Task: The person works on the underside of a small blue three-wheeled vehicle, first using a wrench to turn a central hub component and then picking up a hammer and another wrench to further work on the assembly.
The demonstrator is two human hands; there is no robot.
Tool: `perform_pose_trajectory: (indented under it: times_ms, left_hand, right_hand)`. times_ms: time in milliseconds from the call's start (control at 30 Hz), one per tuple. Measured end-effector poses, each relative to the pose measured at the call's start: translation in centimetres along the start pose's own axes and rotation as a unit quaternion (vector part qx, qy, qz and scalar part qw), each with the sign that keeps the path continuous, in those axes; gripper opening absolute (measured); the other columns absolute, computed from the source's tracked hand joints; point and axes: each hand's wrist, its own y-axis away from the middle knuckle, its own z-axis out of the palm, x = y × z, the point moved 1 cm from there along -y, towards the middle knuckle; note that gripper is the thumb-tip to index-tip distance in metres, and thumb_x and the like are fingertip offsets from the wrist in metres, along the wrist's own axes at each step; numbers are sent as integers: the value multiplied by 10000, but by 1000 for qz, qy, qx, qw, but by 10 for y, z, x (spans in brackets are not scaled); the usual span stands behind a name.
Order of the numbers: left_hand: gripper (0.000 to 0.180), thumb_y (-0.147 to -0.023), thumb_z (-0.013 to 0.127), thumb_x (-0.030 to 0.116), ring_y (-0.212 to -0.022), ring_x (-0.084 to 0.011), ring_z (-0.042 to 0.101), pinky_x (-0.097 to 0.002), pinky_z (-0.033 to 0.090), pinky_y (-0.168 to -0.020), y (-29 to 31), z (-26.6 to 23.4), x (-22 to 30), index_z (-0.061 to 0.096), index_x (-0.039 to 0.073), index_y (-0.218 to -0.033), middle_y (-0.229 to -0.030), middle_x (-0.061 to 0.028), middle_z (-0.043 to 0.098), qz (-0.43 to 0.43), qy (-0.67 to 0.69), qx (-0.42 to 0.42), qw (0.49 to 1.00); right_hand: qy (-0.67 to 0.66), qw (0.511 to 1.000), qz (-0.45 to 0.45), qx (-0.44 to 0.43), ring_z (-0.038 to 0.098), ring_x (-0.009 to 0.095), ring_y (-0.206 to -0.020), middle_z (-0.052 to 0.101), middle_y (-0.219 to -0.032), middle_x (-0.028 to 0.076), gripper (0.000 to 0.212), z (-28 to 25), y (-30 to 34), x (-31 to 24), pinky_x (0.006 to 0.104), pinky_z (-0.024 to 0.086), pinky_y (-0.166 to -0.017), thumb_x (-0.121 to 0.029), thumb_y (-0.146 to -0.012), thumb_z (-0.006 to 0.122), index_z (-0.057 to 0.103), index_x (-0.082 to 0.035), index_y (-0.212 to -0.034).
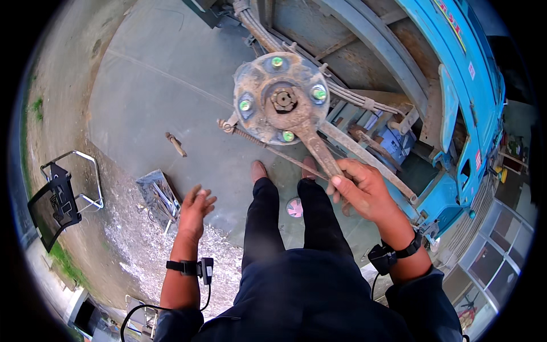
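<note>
My right hand (362, 191) is closed around the handle end of a heavy, rusty ring spanner (318, 149). The spanner's ring end lies over the middle of a round, greasy wheel hub (249, 80), around the castellated centre nut (284, 101). Several studs with bright green ends stand out of the hub's face. My left hand (196, 211) holds nothing, fingers apart, in the air beside a metal tool tray (149, 185) on the ground. A thin rusty rod (273, 149) with a coiled part runs from below the hub towards my right hand.
A blue truck body (484, 91) with leaf springs (353, 98) rises at the right. A short rusty metal piece (176, 145) lies on the concrete. At the far left stands a black folding chair (62, 196). Between my feet is a pink round disc (294, 207).
</note>
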Motion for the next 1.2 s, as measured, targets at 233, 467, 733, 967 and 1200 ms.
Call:
perform_pose_trajectory:
  times_ms: [233,467,733,967,1200]
  left_hand:
    - [505,-1006,591,188,-1189,-258,606,-370,472,-1011,99,182,23,411,-31,-1423,-1322,-198,585,40,-34,-392,919]
    - [508,-1003,603,244,-1158,-234,604,-385,491,-995,105,231,46,435,-23,-1401,-1292,-120,585,95,-20,-405,909]
    - [339,-1008,598,208,-1045,-191,635,-341,527,-908,106,255,40,543,-12,-1260,-1143,-99,647,101,13,-338,936]
    - [249,-1014,571,136,-884,-151,655,-305,554,-775,122,276,48,590,-24,-1203,-1047,-113,697,173,-2,-345,923]
    - [242,-1013,583,177,-863,-119,645,-268,534,-769,129,279,53,647,-21,-1136,-988,-77,715,199,-54,-371,905]
  right_hand:
    - [9,996,-87,-16,620,86,-720,641,-889,61,293,-7,3,12,232,511,-500,-181,-999,586,600,4,-1225]
    - [105,976,-193,6,652,370,-1008,678,-1086,204,440,-19,2,27,407,503,-900,-181,-885,607,582,3,-1284]
    - [146,943,-298,9,652,331,-1000,691,-1069,179,361,-31,1,36,412,519,-874,-147,-933,609,624,0,-1262]
    - [313,887,-201,274,608,363,-1097,666,-1151,183,322,-111,1,89,435,478,-964,-162,-892,622,647,-48,-1192]
    - [373,912,-116,128,592,389,-1074,633,-1167,198,340,-136,-36,136,439,474,-931,-231,-936,607,617,-28,-1210]
